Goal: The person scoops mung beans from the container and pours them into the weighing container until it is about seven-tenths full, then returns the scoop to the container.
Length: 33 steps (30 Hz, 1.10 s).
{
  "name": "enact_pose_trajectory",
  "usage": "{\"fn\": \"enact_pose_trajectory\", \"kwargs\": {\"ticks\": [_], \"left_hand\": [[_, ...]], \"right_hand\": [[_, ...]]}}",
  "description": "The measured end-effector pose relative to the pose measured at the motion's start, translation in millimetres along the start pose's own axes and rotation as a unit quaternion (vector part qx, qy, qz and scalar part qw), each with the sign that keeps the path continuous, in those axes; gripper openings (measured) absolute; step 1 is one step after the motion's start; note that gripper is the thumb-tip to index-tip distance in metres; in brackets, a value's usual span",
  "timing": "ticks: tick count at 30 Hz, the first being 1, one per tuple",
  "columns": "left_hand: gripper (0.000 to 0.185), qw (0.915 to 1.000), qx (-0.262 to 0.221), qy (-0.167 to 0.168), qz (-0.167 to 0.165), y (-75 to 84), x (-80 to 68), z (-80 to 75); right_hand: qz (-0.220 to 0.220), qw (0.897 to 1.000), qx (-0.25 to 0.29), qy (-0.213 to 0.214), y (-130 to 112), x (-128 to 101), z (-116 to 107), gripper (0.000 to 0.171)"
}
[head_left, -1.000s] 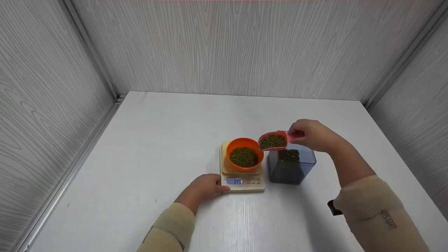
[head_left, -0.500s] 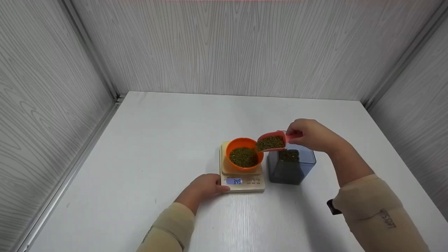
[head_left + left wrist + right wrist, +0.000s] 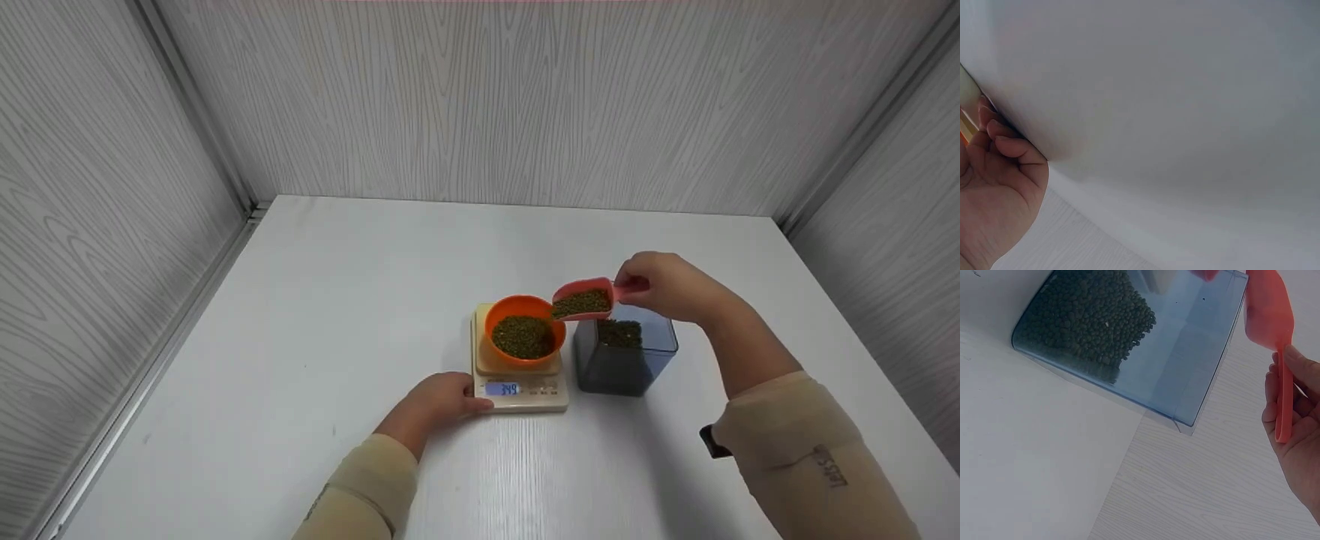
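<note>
**Now: a scoop of green beans tipped over the bowl on the scale**

Seen from the head camera, the scale [image 3: 519, 375] sits on the white surface [image 3: 315, 315] and serves as the landmark. On its platform stands the orange bowl [image 3: 524, 331], partly filled with green beans, placed there so its load registers on the lit display at the scale's near edge. Just right of the scale stands the clear blue container [image 3: 625, 356], open-topped, with more beans inside. The right hand [image 3: 664, 285] pinches the handle of the pink scoop [image 3: 583, 300], which is tilted with its mouth over the bowl's right rim, apparently so beans slide out slowly. The left hand [image 3: 442, 397] rests against the scale's near-left corner, fingers loosely curled, seemingly steadying it.

From the left wrist, the left hand [image 3: 994, 191] shows curled fingers lying against the scale's pale edge [image 3: 968, 112]; it wraps round nothing.

From the right wrist, the right hand [image 3: 1297, 439] grips the scoop's thin handle [image 3: 1282, 399] between thumb and fingers, above the container [image 3: 1145, 349], whose beans are heaped toward one side.
</note>
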<state>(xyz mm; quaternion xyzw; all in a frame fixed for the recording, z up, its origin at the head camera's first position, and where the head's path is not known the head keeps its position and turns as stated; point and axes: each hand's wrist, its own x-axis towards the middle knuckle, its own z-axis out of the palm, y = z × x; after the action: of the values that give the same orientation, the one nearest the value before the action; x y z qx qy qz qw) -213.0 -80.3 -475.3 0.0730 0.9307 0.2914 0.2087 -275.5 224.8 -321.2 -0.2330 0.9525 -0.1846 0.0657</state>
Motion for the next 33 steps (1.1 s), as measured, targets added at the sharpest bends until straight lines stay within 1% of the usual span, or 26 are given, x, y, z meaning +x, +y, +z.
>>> {"fn": "enact_pose_trajectory", "kwargs": {"ticks": [10,15,22,28,33], "left_hand": [[0.030,1.0000,-0.006,-0.002,-0.006,0.9,-0.4,-0.4],[0.029,1.0000,-0.009,-0.002,-0.005,1.3,-1.1,-0.9],[0.030,1.0000,-0.007,-0.002,0.001,-0.7,0.2,-0.1],[0.030,1.0000,-0.004,-0.001,0.003,-2.1,1.5,0.8],[0.030,1.0000,-0.003,-0.003,0.004,-2.2,1.9,0.8]], "right_hand": [[0.011,1.000,-0.014,-0.003,-5.6,4.1,-0.9,0.014],[0.001,1.000,-0.018,0.003,-8.2,6.4,1.2,0.012],[-0.033,0.999,-0.023,0.021,-10.4,7.9,3.2,0.009],[-0.023,0.999,-0.020,0.013,-14.1,11.3,6.4,0.010],[-0.026,0.999,-0.026,0.010,-18.9,12.9,8.2,0.011]]}}
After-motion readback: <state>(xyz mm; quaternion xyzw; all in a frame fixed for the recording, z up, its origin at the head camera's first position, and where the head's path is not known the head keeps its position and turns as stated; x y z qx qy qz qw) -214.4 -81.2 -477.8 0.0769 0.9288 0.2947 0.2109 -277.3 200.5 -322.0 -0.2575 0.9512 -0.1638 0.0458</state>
